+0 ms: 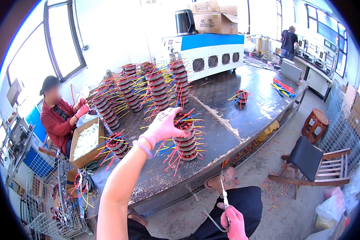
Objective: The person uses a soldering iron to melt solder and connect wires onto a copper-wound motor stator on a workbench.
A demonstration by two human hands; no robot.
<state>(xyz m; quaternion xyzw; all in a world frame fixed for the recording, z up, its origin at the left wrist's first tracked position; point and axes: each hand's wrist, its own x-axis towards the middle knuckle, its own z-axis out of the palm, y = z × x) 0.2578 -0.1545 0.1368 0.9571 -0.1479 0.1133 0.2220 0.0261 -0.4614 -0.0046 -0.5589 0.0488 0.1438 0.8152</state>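
Note:
My left hand (166, 125), in a pink glove, reaches over the table and grips the top ring of a short stack of wound motor stators (186, 147). Red, blue and yellow lead wires stick out all round that stack. Low in front of my lap, my right hand (235, 224), also gloved in pink, is closed round a slim corded tool (225, 197). It has a white section and a thin metal shaft pointing up, like a soldering iron. Its tip lies near the table's front edge, away from the stators.
Taller stator stacks (158, 90) stand behind my left hand; a smaller stack (118, 145) is left. One stator (241, 97) sits far right. A co-worker (60, 114) sits left beside a cardboard box (85, 141). A blue-white machine (208, 50) stands behind; a chair (306, 160) right.

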